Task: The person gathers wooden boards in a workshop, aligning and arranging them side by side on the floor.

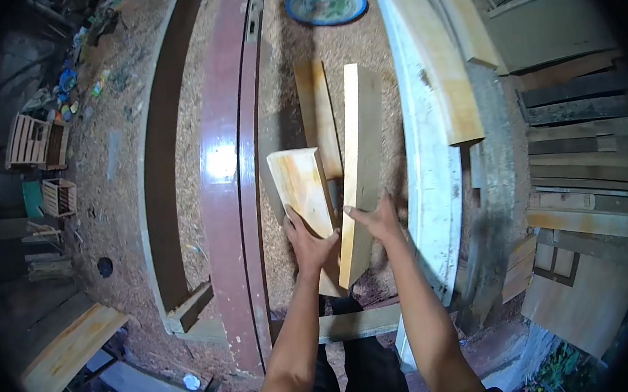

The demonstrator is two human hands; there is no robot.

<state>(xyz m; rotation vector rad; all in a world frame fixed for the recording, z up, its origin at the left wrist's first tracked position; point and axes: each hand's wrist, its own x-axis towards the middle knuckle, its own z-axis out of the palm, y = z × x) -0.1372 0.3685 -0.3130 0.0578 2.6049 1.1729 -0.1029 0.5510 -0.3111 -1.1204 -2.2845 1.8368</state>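
Left board [300, 186], near the red beam [217, 115], is gripped across its width by the left hand [312, 248]. Just beside it, the right hand [380, 222] grips the right board [352, 135]; even pressure should steady both.

Round tray [326, 3] beyond the two held boards [360, 171]

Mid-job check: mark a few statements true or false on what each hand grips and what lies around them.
1. The left hand grips the left board. True.
2. The right hand touches no wood. False: it grips the right board.
3. The maroon beam is left of both gripped boards. True.
4. The blue-rimmed tray lies between the hands. False: it lies beyond both boards.
5. Wood shavings cover much of the ground. True.
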